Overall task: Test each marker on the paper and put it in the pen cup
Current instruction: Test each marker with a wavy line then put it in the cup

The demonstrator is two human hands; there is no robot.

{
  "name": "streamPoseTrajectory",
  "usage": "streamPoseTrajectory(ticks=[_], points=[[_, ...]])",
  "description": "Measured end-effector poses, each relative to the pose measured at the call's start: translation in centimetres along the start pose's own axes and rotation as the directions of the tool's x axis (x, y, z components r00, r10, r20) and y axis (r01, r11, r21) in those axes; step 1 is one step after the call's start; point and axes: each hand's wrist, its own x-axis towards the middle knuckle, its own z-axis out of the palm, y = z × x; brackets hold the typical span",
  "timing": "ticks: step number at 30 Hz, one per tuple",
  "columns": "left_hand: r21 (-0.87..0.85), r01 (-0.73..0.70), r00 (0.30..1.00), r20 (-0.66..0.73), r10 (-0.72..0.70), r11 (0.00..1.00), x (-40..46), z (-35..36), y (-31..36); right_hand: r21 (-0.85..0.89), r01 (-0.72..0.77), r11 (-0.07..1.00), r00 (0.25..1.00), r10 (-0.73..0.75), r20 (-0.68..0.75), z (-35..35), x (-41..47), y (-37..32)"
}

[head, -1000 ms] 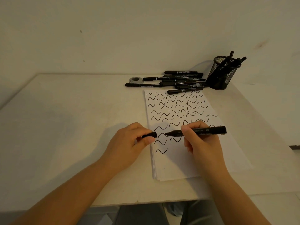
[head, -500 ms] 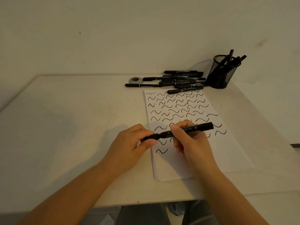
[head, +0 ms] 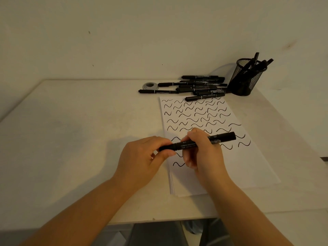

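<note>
One marker [head: 197, 143] gripped by both hands, left [head: 140, 160] and right [head: 204, 151]; one pen cup [head: 247, 77].

Your left grip [head: 142, 157] sits at the left end of the black marker [head: 197, 142], fingers curled round its cap end, thumb pressed under it. Your right grip [head: 202, 150] holds the marker's middle, fingers wrapped over the top of the barrel, knuckles up. Both forearms reach in from below the marker, converging toward it, wrists straight, the two grips almost touching.
</note>
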Motion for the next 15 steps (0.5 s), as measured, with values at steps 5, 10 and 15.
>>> streamPoseTrajectory(ticks=[5, 10, 15], points=[[0.132, -0.147, 0.986, -0.057, 0.155, 0.98, 0.02, -0.28, 0.44, 0.04, 0.061, 0.997, 0.998, -0.061, 0.004, 0.97, 0.1, -0.04], [0.076, -0.15, 0.989, 0.013, 0.149, 0.986, -0.08, -0.2, 0.33, 0.016, 0.112, 0.994, 0.993, -0.113, 0.021, 0.96, 0.0, 0.4], [-0.211, 0.024, 0.992, 0.125, 0.003, 0.977, -0.25, 0.23, -0.19, -0.056, 0.186, 0.981, 0.979, -0.179, 0.102, 0.59, 0.24, 0.15]])
